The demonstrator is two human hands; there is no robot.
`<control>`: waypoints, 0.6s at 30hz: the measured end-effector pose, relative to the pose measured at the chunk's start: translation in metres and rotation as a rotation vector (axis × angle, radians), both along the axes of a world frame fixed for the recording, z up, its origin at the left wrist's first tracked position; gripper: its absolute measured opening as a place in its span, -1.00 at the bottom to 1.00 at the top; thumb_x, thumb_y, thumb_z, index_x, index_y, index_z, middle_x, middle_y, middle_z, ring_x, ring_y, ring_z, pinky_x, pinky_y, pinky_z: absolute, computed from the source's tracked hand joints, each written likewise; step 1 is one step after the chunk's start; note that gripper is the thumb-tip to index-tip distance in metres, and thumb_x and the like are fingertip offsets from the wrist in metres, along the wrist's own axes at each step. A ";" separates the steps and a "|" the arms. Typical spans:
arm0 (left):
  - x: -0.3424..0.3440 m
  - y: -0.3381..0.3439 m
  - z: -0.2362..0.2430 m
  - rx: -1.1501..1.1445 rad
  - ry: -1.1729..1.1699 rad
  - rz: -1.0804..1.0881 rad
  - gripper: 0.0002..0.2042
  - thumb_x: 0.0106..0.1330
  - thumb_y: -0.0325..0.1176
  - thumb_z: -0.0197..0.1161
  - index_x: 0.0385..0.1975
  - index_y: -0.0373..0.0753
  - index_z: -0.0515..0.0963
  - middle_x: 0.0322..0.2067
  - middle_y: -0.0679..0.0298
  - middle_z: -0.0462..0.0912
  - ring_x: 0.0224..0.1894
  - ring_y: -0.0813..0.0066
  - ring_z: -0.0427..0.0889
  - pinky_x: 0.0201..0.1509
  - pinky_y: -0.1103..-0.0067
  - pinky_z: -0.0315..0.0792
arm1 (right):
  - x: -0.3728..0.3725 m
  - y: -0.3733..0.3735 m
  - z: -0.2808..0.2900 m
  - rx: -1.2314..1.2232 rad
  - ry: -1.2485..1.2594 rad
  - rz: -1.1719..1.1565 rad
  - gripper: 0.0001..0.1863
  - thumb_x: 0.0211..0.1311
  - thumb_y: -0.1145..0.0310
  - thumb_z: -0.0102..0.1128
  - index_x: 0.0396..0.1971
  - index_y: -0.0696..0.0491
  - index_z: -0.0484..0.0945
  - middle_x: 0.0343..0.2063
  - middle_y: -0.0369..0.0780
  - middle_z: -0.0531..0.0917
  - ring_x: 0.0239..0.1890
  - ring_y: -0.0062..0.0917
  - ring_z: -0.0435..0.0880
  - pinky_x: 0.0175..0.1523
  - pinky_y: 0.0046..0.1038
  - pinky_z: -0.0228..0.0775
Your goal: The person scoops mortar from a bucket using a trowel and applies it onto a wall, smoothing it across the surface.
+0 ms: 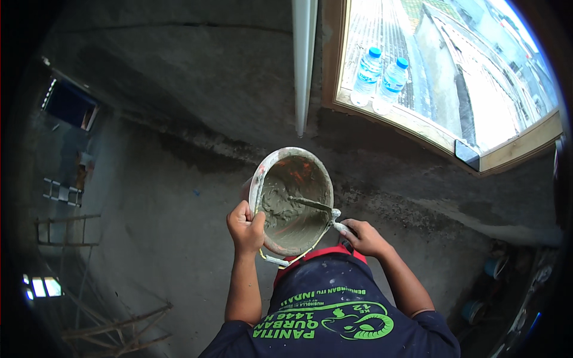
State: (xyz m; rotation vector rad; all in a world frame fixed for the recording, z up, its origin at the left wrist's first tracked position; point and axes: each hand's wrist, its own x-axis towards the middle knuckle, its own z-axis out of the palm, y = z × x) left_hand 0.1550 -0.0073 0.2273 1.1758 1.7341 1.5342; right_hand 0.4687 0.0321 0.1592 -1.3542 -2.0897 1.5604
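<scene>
A bucket (301, 240) of wet grey mortar (276, 203) is tilted in front of my body, its mouth facing up toward me. My left hand (246, 228) is closed on the left side of its rim, the thumb over the edge. In my right hand (365, 237) is the pale handle of a trowel (313, 204), whose blade reaches over the rim into the bucket and touches the mortar. The wire bail (276, 261) hangs loosely along the near side of the rim. What supports the bucket from below is hidden.
Two water bottles (366, 77) stand on the window sill (418, 128) at upper right, with a phone (467, 154) at its corner. A white pipe (302, 71) runs down the wall ahead. Wooden frames (119, 334) and a ladder (62, 192) are at the left; buckets (473, 311) at lower right.
</scene>
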 end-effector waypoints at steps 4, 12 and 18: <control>-0.007 0.004 -0.035 -0.094 0.087 0.013 -0.67 0.03 -0.60 0.18 -0.70 -0.19 0.11 -0.67 0.52 0.13 -0.56 0.76 0.08 -0.54 0.58 -0.05 | -0.009 -0.015 -0.023 0.105 -0.130 -0.066 -0.54 0.23 0.07 0.33 -0.02 0.09 0.58 -0.26 0.02 0.71 -0.20 -0.02 0.71 -0.09 -0.13 0.56; -0.018 0.024 -0.153 -0.184 0.169 0.038 -0.67 -0.01 -0.62 0.17 -0.72 -0.24 0.08 -0.79 0.35 0.12 -0.66 0.68 0.09 -0.62 0.53 0.00 | -0.038 -0.006 -0.176 0.276 -0.308 -0.256 -0.61 0.19 0.15 0.36 -0.02 -0.03 0.58 -0.31 -0.08 0.70 -0.29 -0.09 0.72 -0.25 -0.15 0.57; -0.039 0.008 -0.214 -0.218 0.146 0.097 -0.65 0.06 -0.61 0.22 -0.67 -0.24 0.10 -0.73 0.40 0.22 -0.59 0.69 0.17 -0.52 0.57 0.07 | -0.053 0.045 -0.230 0.474 -0.195 -0.363 -0.65 0.22 0.39 0.26 0.00 0.14 0.52 -0.35 -0.05 0.63 -0.43 -0.17 0.66 -0.35 -0.29 0.49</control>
